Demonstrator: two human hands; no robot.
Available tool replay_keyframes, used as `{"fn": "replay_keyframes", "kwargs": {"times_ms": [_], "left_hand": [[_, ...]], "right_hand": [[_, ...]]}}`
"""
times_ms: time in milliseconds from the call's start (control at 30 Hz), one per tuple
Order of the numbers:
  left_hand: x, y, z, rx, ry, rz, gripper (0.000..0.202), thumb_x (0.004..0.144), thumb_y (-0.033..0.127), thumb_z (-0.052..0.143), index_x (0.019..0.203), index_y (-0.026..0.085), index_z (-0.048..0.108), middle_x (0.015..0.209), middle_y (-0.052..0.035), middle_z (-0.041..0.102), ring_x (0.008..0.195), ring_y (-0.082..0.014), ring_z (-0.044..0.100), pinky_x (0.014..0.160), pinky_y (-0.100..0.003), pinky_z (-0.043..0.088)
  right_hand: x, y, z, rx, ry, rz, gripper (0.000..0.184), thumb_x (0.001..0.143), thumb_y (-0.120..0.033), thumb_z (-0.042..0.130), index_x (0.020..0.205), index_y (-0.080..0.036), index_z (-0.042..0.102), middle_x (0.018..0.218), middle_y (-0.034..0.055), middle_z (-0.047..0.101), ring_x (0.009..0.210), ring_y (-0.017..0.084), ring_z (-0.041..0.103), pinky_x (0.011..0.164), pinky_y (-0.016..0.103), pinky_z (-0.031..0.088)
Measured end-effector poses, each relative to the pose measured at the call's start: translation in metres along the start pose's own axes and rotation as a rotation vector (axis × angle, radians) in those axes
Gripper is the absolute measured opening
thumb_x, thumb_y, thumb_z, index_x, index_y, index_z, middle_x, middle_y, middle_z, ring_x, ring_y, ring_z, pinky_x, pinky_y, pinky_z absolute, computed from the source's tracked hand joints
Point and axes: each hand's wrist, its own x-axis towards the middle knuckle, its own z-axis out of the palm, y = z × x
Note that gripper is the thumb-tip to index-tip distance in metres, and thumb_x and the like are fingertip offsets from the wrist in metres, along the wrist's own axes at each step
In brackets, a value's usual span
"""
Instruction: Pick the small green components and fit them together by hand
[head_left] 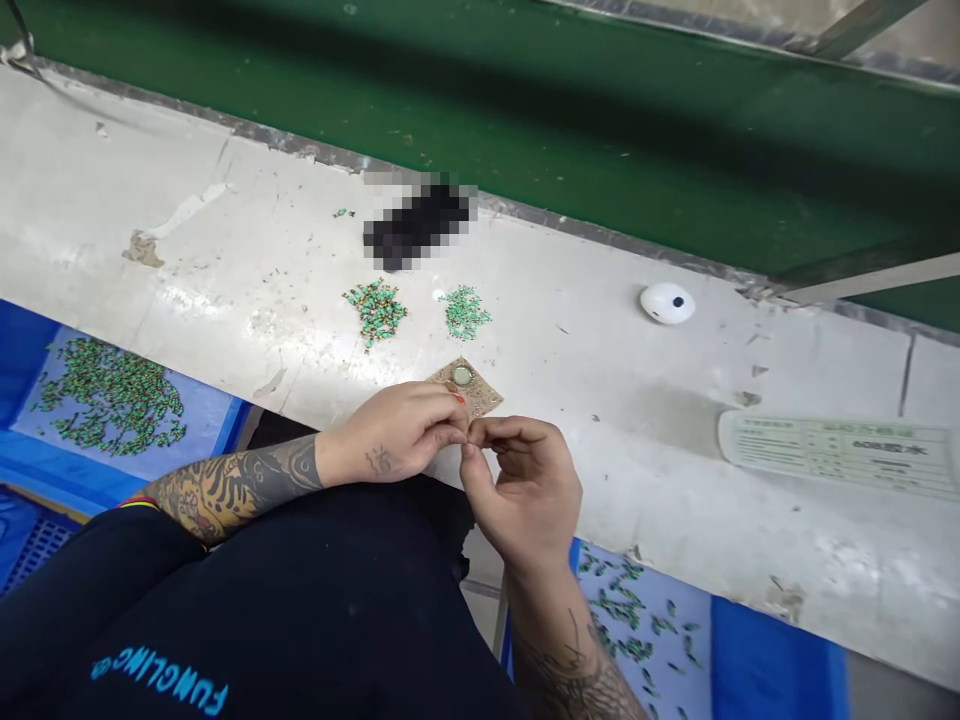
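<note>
The left hand (pixel 394 432) and right hand (pixel 521 490) meet just above the bench (pixel 600 370), their fingers (pixel 487 430) pinched together on something too small to make out, right beside a cork pad (pixel 480 392) bearing a round metal disc (pixel 462 374). Two green piles (pixel 375 312) lie within easy reach, and blue trays (pixel 22 360) flank the lap, seemingly keeping spare pieces close.
</note>
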Motion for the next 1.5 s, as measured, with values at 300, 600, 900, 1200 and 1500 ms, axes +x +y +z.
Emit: {"fn": "replay_keyframes", "kwargs": {"times_ms": [300,600,900,1200,1500], "left_hand": [[-0.002,-0.055,-0.053,0.788,0.158,-0.407,0.017,0.092,0.030,0.061,0.100,0.017,0.068,0.097,-0.0108,0.070,0.093,-0.0289,0.065,0.076,-0.038,0.050],[-0.001,-0.062,-0.043,0.897,0.070,-0.380,0.028,0.092,0.009,0.045,0.107,0.012,0.068,0.091,-0.0165,0.067,0.088,-0.0324,0.065,0.075,-0.043,0.048],[-0.008,-0.042,-0.049,0.324,0.256,-0.219,0.022,0.088,0.010,0.050,0.098,0.017,0.068,0.097,-0.0054,0.065,0.085,-0.0175,0.062,0.076,-0.030,0.050],[-0.015,-0.048,-0.037,-0.243,0.333,-0.322,0.012,0.087,0.017,0.058,0.097,0.017,0.065,0.091,-0.0032,0.069,0.086,-0.0147,0.066,0.078,-0.028,0.052],[-0.016,-0.041,-0.030,-0.491,0.361,-0.380,0.015,0.086,0.018,0.064,0.101,0.017,0.068,0.084,-0.0020,0.068,0.075,-0.0124,0.069,0.064,-0.023,0.053]], "right_hand": [[-0.012,0.025,-0.004,-0.132,0.217,0.104,0.029,0.078,-0.018,0.071,0.097,-0.023,0.050,0.080,-0.0011,0.065,0.069,0.015,0.062,0.066,0.030,0.052],[-0.001,0.044,0.013,-0.309,0.287,0.075,0.030,0.076,-0.020,0.068,0.098,-0.024,0.047,0.080,-0.0024,0.066,0.065,0.015,0.062,0.066,0.030,0.053],[0.003,0.045,0.019,-0.474,0.319,0.021,0.026,0.079,-0.021,0.065,0.097,-0.024,0.046,0.079,-0.0022,0.065,0.066,0.016,0.065,0.067,0.031,0.054],[0.003,0.045,0.022,-0.573,0.312,0.020,0.024,0.080,-0.022,0.065,0.096,-0.024,0.047,0.078,-0.0021,0.065,0.066,0.017,0.065,0.065,0.031,0.053],[0.002,0.036,0.021,-0.502,0.339,0.024,0.027,0.079,-0.022,0.066,0.098,-0.024,0.046,0.080,-0.0017,0.065,0.068,0.017,0.064,0.068,0.032,0.052]]}}
